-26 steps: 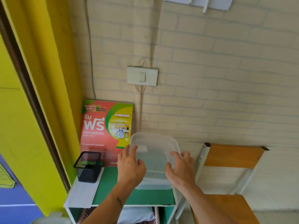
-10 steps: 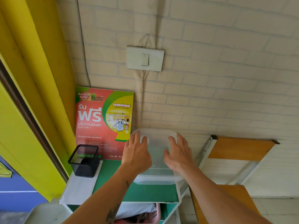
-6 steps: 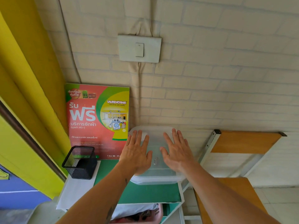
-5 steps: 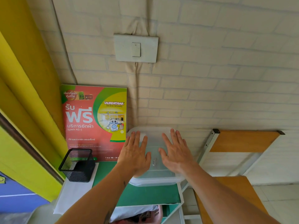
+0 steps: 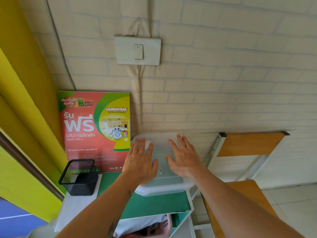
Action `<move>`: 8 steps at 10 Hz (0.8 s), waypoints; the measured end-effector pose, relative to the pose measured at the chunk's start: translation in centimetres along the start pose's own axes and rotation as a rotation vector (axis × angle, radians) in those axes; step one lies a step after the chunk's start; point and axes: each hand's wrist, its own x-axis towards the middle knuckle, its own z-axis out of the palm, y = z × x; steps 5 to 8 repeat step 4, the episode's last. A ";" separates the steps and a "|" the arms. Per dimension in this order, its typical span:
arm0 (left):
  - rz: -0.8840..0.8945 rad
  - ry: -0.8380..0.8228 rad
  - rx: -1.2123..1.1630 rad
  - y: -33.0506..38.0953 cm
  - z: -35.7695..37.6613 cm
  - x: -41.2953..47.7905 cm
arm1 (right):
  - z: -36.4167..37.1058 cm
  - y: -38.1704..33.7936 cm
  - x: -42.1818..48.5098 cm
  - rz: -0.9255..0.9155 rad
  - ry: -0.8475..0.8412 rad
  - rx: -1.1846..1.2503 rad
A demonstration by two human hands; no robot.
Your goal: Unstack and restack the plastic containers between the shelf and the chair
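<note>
Translucent plastic containers [image 5: 163,184]: clear stack with its lid on top, standing on the green top of the shelf [image 5: 151,205], at the right end, near the wall.
Left hand [image 5: 139,163]: grip fully open, palm down, fingers straight and spread, laid flat on the left half of the lid; it clasps nothing.
Right hand [image 5: 184,159]: grip likewise wide open, palm down, flat on the right half of the lid; nothing is clasped. The two thumbs lie near each other over the middle of the lid, apart.
Forearms: both bare, reaching in from the lower edge; a dark mark shows on the left one.
Pink basket [image 5: 154,227]: below the left hand, on the shelf's lower level, holding something white; contents otherwise unclear.
White sheet [image 5: 77,208]: left of the left hand, covering the left part of the shelf top.
Black mesh holder [image 5: 78,177]: left of the left hand, upright on the white sheet.
Chair [image 5: 248,145]: right of the right hand, just beside the shelf; wooden seat and backrest on a pale metal frame.
Red and green poster [image 5: 94,131]: beyond the left hand, upright against the wall, touching the shelf top.
Brick wall [image 5: 223,74]: cream painted, behind both hands.
Light switch [image 5: 138,50]: high on the wall above both hands.
Yellow door frame [image 5: 25,100]: far left.
</note>
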 end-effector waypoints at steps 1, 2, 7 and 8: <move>0.003 -0.021 -0.026 -0.1 -0.8 0.1 | -1.5 -0.1 0.0 0.004 -0.040 -0.012; 0.001 -0.028 -0.064 -0.2 -1.7 0.2 | -3.2 -0.5 -0.4 0.010 -0.047 0.047; -0.033 0.051 -0.109 0.6 -4.8 -2.2 | -7.3 -0.3 -3.9 0.006 -0.016 0.110; -0.033 0.051 -0.109 0.6 -4.8 -2.2 | -7.3 -0.3 -3.9 0.006 -0.016 0.110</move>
